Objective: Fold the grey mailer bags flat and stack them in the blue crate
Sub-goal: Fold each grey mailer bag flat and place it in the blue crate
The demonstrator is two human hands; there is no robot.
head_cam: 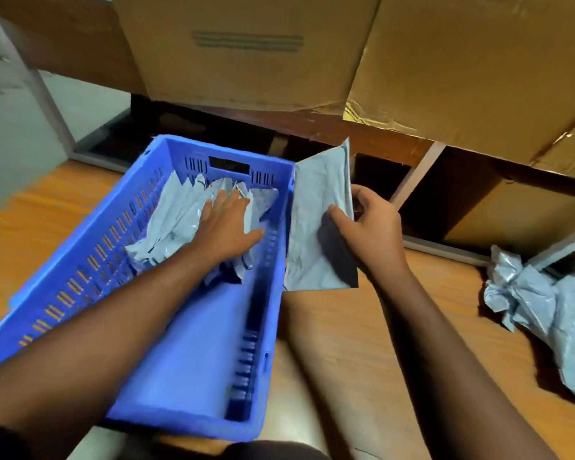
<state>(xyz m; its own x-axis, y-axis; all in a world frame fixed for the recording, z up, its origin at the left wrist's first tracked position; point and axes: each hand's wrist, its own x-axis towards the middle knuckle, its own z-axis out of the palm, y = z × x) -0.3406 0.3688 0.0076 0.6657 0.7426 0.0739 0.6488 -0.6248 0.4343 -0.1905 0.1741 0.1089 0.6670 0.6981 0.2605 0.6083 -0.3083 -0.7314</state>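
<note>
Your left hand (228, 224) presses flat on the stack (180, 220) in the crate (193, 360), making room; your right grip (372, 227) pinches a folded bag (316, 227) ready beside it.

No readable text anywhere; the left cardboard box (246, 48), above the blue crate (193, 330), carries a printed block of dark lines, too blurred to read.

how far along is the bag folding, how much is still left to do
Partly done. A row of folded bags already stands at the far end of the blue crate, with the left hand pressing on it. The right hand holds one folded mailer bag just beside the crate's rim, not yet in. A crumpled pile of bags still waits on the right.
</note>
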